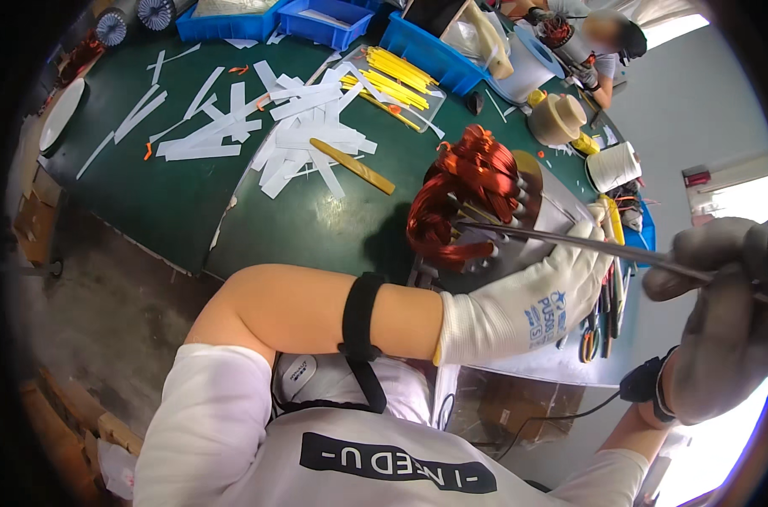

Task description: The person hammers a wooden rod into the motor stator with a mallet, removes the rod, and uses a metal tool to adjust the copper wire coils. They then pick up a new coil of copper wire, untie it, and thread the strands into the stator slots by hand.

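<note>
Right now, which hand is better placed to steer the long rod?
Likely the right hand: it grips the long rod, which points toward the copper coils. The left hand lies alongside; its grip is unclear.

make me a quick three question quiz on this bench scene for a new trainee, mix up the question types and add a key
1. True or false: the grey-gloved right grip holds the long, thin, dark metal rod.

2. Which of these lies partly on the pile of flat white strips?
A) the cylindrical white spool
B) the flat yellowish-brown wooden stick
C) the orange-handled scissors

3. Fill in the colour: the looped, bundled wire coils are ____.

Key
1. True
2. B
3. Copper-red
</note>
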`<state>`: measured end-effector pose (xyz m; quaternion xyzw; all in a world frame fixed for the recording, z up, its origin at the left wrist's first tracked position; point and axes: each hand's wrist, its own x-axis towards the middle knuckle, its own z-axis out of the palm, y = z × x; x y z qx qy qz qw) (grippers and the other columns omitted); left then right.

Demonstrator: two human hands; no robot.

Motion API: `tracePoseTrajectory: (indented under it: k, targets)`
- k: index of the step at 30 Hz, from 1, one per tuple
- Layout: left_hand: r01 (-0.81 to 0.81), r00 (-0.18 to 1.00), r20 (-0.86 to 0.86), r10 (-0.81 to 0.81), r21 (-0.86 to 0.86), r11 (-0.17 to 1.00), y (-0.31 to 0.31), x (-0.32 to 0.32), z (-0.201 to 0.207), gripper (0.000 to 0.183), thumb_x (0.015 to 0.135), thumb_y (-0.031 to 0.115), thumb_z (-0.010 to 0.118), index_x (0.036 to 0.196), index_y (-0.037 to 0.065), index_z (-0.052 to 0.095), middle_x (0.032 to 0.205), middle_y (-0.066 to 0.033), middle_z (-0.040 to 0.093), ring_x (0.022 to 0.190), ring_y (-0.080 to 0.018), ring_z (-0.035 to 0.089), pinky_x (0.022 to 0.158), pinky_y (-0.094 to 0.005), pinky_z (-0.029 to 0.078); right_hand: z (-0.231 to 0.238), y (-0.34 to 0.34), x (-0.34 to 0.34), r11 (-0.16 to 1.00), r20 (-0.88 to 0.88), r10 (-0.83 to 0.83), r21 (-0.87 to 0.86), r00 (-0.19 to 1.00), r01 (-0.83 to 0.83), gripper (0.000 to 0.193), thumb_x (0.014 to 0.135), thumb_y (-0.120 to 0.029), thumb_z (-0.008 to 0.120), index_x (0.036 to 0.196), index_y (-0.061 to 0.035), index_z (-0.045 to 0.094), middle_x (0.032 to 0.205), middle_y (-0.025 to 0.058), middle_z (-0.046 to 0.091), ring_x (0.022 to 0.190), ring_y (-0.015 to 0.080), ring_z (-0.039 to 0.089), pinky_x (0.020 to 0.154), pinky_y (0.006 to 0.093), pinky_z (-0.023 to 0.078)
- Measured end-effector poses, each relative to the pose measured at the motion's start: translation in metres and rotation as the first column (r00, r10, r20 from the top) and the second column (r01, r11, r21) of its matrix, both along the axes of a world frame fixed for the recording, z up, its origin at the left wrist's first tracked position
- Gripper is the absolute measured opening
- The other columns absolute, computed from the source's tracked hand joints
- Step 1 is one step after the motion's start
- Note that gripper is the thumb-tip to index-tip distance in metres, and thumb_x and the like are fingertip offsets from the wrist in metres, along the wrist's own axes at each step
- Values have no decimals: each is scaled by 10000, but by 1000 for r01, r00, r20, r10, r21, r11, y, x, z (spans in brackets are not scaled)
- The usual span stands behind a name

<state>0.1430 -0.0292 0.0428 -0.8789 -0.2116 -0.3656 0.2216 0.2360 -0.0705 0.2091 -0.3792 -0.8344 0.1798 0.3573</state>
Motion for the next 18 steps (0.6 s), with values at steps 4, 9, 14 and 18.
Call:
tracePoseTrajectory:
  k: [4,9,14,18]
  targets:
    - [94,994,58,-93,-11,995,-1,8,-8,375,903,243,491,1176,9,597,1134,-163,630,1107,-339,581,1077,-528,365,-7,8,-34,990,158,-138,41,978,133,167,947,-119,549,1063,-9,500,811,191,643,604,218,638,563,307,543]
    - [-14,999,42,15,-24,1000,-7,3,-10,383,891,266,530,1172,16,607,1028,-101,611,931,-246,577,873,-407,430,-34,21,-37,974,-71,-225,-52,972,221,246,847,56,583,1056,1,467,828,187,659,661,243,678,588,307,573]
    - [67,991,-105,-86,-169,983,-1,-6,-1,429,876,270,541,1221,19,590,1138,-120,606,1052,-285,562,948,-448,417,-32,39,-56,923,146,-361,-81,921,375,178,926,11,495,1094,0,438,868,190,646,663,226,668,639,288,553]
    - [225,955,224,-192,-132,965,6,-4,-19,133,824,201,568,885,101,632,783,-21,628,755,-207,596,712,-348,455,-37,88,-69,997,555,-64,7,830,73,220,903,-30,551,1119,-18,510,956,142,639,780,200,642,708,279,517]
